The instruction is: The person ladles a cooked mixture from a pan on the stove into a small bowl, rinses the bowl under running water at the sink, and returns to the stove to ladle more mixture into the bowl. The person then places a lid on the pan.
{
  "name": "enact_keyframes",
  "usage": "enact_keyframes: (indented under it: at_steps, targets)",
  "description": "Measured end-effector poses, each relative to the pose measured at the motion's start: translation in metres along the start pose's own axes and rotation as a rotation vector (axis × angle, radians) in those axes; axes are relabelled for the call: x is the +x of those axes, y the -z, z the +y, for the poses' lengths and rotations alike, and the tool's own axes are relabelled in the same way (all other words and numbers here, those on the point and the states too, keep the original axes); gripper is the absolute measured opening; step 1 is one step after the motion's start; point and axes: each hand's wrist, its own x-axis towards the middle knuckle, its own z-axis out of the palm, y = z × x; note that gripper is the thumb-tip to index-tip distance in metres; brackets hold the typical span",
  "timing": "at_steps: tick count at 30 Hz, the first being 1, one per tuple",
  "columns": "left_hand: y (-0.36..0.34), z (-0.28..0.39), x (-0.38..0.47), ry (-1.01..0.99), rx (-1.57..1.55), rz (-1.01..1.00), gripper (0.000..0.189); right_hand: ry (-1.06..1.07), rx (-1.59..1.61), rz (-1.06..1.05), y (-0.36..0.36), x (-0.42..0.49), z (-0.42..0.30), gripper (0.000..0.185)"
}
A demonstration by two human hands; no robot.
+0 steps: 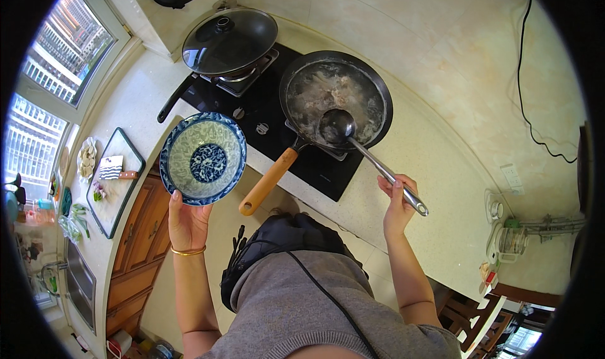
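Note:
My left hand holds a blue-and-white patterned bowl by its near rim, its inside facing up with no food in it. In my right hand is the handle of a metal ladle, whose bowl rests in the near part of a dark wok. Pale meat pieces lie in the wok in cloudy, foamy liquid. The wok stands on the right burner, its wooden handle pointing towards me, between the two hands. Its underside and most of the burner are hidden.
A lidded pan stands on the left burner of the black gas hob; its handle sticks out over the counter. To the left lie a cutting board with a cleaver, a scalloped dish and a sink. A glass kettle is at the far right.

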Motion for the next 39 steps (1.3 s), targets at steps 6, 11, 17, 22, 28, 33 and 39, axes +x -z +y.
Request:
enact_keyframes:
  at_steps: [6, 11, 17, 22, 28, 33, 39]
  targets:
    - [0.002, 0.0, 0.0, -0.004, 0.0, 0.0, 0.053, 0.022, -0.006, -0.045, -0.002, 0.001, 0.0, 0.014]
    - [0.002, 0.0, 0.0, -0.01, -0.005, 0.003, 0.053, -0.008, 0.017, -0.049, -0.005, 0.0, 0.001, 0.014]
    - [0.003, 0.001, 0.0, -0.019, -0.009, -0.004, 0.053, -0.023, 0.016, -0.038, -0.011, -0.003, -0.002, 0.014]
    - [0.006, 0.001, 0.0, -0.023, -0.018, 0.0, 0.053, -0.065, 0.109, 0.036, -0.012, 0.003, 0.002, 0.018]
    - [0.006, 0.002, 0.0, -0.012, -0.034, -0.002, 0.053, -0.07, 0.173, 0.078, -0.026, 0.014, -0.001, 0.02]
    - [0.007, 0.001, 0.0, -0.014, -0.04, 0.002, 0.055, -0.052, 0.142, 0.064, -0.038, 0.018, 0.002, 0.018]
    - [0.009, 0.003, -0.001, -0.025, -0.031, 0.02, 0.056, -0.046, 0.111, 0.039, -0.046, 0.013, 0.008, 0.015]
